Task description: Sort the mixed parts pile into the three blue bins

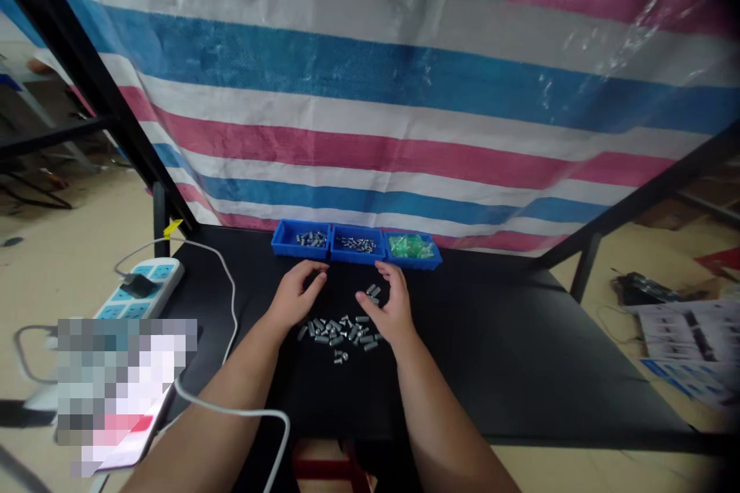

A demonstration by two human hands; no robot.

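Left hand (296, 294): laid on the black tabletop (520, 354) at the left end of the screw pile, fingers curled inward; the grip is seen loose and empty.
Right hand (391, 308): set at the right end of the pile, fingers half bent and spread; nothing is held.
Screws (341, 331): a loose heap of small silver pieces, scattered on the tabletop between both hands.
Trays (357, 243): three blue ones lined up just behind the hands; silver parts are kept in two, green parts in the right one.
Power strip (142, 289): placed at the tabletop's left edge, a white cable trailing forward.
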